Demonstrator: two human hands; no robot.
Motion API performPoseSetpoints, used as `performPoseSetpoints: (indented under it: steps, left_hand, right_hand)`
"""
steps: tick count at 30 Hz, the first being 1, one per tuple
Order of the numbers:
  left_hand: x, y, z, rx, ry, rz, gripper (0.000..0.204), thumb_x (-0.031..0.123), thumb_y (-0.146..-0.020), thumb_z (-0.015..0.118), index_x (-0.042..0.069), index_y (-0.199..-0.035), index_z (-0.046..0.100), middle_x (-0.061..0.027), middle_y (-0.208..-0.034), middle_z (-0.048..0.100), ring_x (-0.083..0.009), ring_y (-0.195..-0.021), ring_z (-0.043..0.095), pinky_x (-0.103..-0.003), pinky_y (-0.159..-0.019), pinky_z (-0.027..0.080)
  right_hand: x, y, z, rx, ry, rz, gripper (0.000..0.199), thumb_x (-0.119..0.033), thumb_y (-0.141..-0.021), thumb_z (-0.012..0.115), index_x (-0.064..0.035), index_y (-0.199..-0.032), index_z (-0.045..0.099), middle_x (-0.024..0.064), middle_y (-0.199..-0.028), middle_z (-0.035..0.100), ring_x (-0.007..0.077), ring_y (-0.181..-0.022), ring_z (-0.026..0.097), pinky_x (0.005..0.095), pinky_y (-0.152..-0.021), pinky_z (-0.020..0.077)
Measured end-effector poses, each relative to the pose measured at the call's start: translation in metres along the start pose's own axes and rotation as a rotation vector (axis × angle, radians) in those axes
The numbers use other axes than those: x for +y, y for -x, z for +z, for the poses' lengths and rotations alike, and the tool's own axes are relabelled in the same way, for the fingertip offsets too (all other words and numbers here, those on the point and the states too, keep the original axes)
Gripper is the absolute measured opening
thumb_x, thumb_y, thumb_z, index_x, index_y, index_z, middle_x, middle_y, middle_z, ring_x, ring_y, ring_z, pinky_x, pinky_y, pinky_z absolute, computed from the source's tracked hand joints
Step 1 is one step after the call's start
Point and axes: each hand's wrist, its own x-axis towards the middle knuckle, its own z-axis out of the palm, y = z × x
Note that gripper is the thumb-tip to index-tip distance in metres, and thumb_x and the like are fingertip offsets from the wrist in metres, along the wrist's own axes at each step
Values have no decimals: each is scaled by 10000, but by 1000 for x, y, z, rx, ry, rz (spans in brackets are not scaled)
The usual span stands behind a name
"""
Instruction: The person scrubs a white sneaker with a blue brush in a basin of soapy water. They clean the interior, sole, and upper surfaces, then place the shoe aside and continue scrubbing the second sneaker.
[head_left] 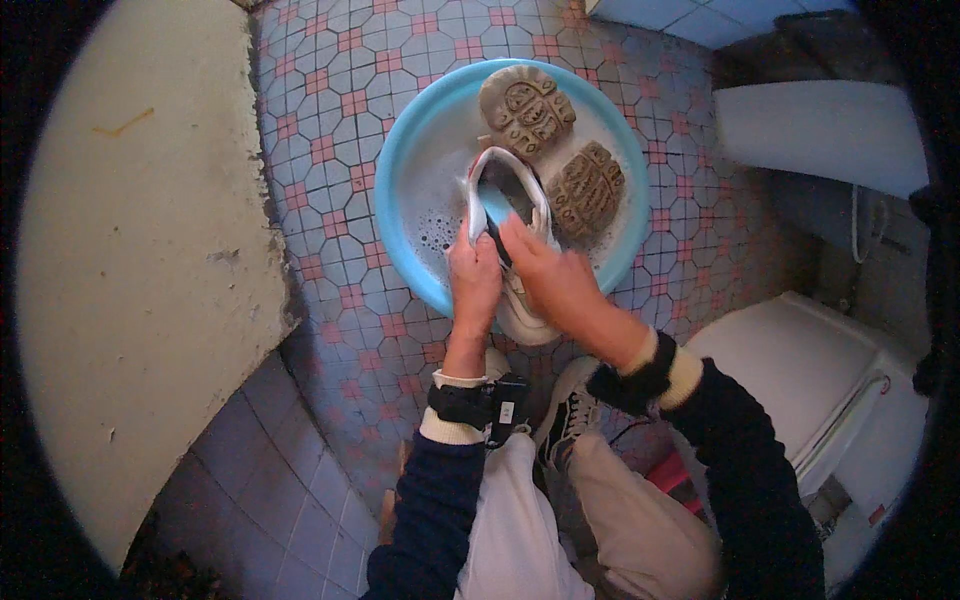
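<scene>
A white sneaker (528, 318) tilts over the near part of a light blue basin (392, 205), its opening upward and its toe toward me. My left hand (475, 275) grips the side of the sneaker by the opening. Fingers curled, my right hand (552, 275) reaches to the opening, closed on a light blue object (495, 203) that goes inside the shoe. Its far part is hidden, so its kind is unclear. Sudsy water fills the basin. Two brown treaded sole parts (527, 110) face up in it; whether they belong to one shoe I cannot tell.
Patterned tiles cover the floor (330, 180). A pale wall (150, 220) with a chipped edge stands at left. White boxy fixture (790, 350) and a pale panel (820, 130) stand at right. My shoes (570, 410) are just below the basin, near a pink object (675, 480).
</scene>
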Motion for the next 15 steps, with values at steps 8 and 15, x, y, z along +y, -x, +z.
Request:
performPoseSetpoints:
  steps: [8, 15]
  left_hand:
    - [-2, 2, 9, 67, -156, 100, 467, 98, -814, 424, -48, -1258, 417, -260, -823, 568, -358, -777, 539, -431, -759, 414]
    - [0, 4, 12, 66, -126, 86, 501, 87, -821, 408, -28, -1307, 369, -274, -992, 553, -400, -971, 463, -437, -891, 346]
  right_hand:
    - [-7, -20, -28, -122, 204, 95, 508, -63, -735, 540, -59, -1234, 444, 71, -1345, 419, 272, -685, 642, 386, -551, 499]
    - [-14, 12, -14, -400, 13, 302, 548, -54, -720, 546, -72, -1254, 421, 56, -1365, 388, 355, -685, 621, 436, -585, 492]
